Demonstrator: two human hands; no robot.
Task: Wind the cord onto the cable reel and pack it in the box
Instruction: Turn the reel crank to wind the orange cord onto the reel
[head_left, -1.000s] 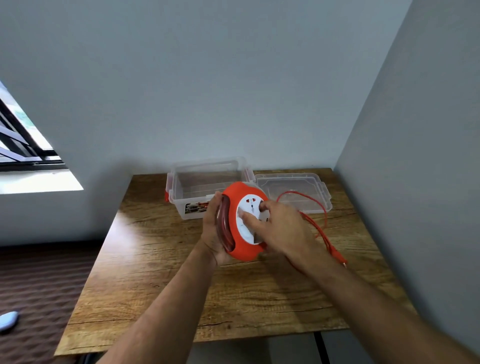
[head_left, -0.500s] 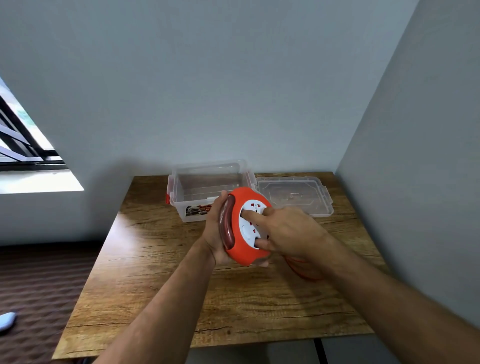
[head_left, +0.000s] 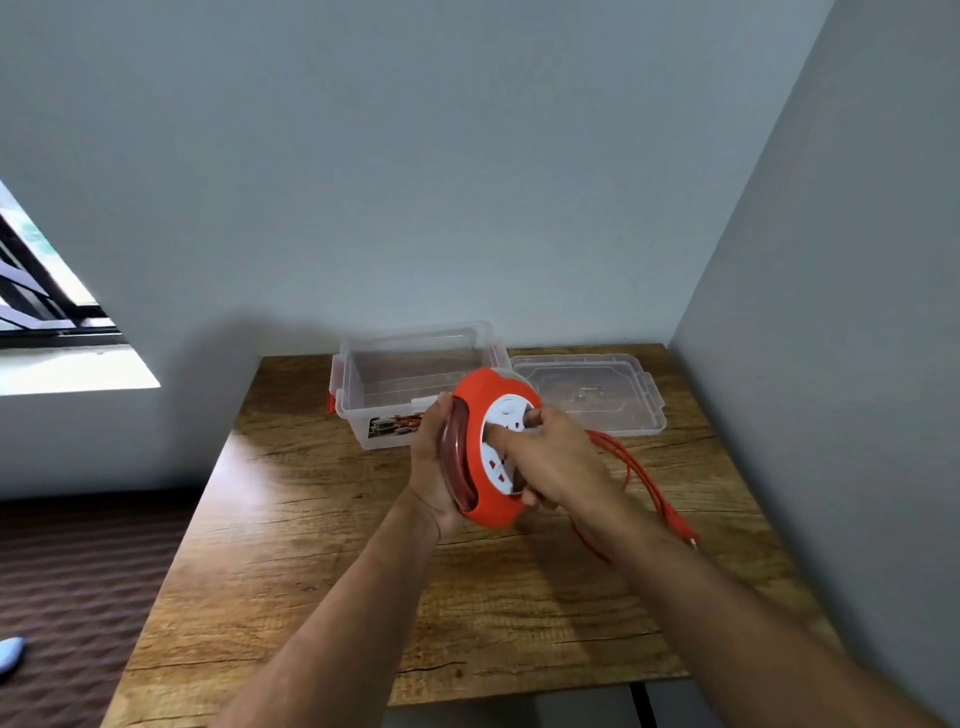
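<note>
The round orange plastic cable reel (head_left: 485, 447) with its white socket face is held upright above the wooden table (head_left: 322, 545), near the clear plastic box (head_left: 415, 384). The left hand (head_left: 434, 462) cups its back in a closed grip; the right hand (head_left: 558, 460) presses fingers on the face. Loose orange cord (head_left: 641, 483) trails right.

Both forearms are bare from the bottom edge of the view up to the wrists, with no sleeve showing. The left hand (head_left: 434, 462) and the right hand (head_left: 558, 462) wear no glove, ring, watch or strap.
</note>
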